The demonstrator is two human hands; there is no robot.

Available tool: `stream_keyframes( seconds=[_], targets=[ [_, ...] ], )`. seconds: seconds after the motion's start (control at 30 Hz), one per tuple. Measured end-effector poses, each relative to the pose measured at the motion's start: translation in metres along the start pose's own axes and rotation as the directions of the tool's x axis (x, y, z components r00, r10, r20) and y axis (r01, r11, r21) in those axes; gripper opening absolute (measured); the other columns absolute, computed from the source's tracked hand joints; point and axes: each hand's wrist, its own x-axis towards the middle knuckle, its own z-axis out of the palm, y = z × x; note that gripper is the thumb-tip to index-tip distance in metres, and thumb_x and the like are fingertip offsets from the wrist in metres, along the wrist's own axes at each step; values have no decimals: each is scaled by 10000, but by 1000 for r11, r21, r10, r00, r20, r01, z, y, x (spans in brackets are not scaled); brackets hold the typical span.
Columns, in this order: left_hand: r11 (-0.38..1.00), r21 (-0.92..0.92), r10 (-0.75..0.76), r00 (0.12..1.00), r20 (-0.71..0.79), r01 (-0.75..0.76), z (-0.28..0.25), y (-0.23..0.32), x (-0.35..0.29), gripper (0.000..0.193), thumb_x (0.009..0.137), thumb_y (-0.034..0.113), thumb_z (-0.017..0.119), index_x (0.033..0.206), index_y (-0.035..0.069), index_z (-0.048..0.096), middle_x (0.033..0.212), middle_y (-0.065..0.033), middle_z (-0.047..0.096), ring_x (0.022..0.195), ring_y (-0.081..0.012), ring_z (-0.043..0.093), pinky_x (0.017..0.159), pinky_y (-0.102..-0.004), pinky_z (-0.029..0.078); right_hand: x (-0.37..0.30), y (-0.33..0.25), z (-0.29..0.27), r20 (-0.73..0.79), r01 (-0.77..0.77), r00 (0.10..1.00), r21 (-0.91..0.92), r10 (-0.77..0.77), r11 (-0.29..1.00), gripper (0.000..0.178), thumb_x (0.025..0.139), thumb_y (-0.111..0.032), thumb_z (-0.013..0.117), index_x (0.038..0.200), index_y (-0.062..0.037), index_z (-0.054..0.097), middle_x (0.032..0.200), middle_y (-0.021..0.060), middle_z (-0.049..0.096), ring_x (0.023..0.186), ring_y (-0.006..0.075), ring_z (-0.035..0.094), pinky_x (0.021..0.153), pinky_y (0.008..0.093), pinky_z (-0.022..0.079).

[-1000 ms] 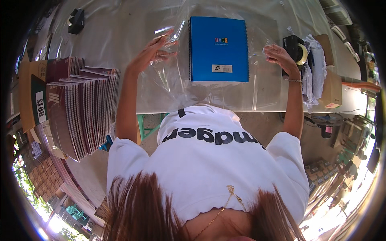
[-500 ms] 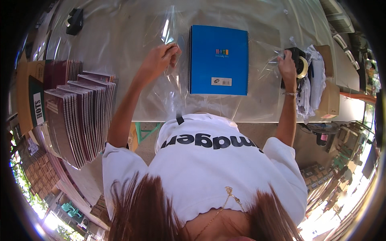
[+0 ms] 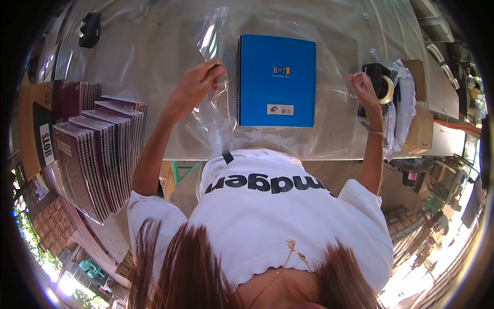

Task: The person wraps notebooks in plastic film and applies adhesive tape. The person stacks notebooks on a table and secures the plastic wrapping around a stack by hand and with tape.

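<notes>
A blue spiral-bound notebook (image 3: 278, 95) lies flat in front of me, with clear plastic film (image 3: 210, 110) spread around it and under it. Just left of the notebook, my left hand (image 3: 199, 82) pinches the film, which bunches up in shiny folds. My right hand (image 3: 364, 90) is raised to the notebook's right, its fingers curled together. Whatever they may hold is too small to make out. Close beside that hand stands a black tape dispenser (image 3: 375, 74) with a roll of yellowish tape (image 3: 386, 90).
On the left are stacked maroon spiral notebooks (image 3: 98, 154) beside an open cardboard box (image 3: 33, 123). Another black dispenser (image 3: 89, 30) sits at the far left. White plastic wrappers (image 3: 404, 108) and a brown carton (image 3: 419, 131) are at the right edge. Plastic sheeting covers the table (image 3: 149, 51).
My right hand has come off the tape dispenser and moved slightly toward me, fingers curled. My left hand keeps its pinch on the film and has shifted a little left.
</notes>
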Motion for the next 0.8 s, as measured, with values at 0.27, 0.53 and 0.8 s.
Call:
stream_keyframes(
  seconds=[0.27,0.53,0.8],
  targets=[
    [999,32,-37,998,-46,38,3,10,-6,286,964,244,448,978,-5,586,663,-43,499,652,-123,554,642,-279,434,-1,38,59,-460,-223,878,-636,-131,739,699,728,-486,708,1198,-24,475,1147,136,578,1058,338,550,916,450,363],
    [993,-114,3,998,-68,-11,-1,-11,-4,213,970,216,460,1003,28,556,709,-1,474,643,-56,480,629,-237,454,13,37,6,68,-123,991,784,112,609,221,914,-284,579,962,-68,579,749,-21,524,551,73,494,589,240,491],
    [887,-458,-19,997,73,50,9,-7,2,242,987,265,427,930,51,525,666,23,400,599,-62,450,559,-221,393,-16,-50,13,332,-144,943,500,-35,854,245,901,-276,602,1001,-61,539,737,-35,452,635,27,494,632,243,548]
  ],
)
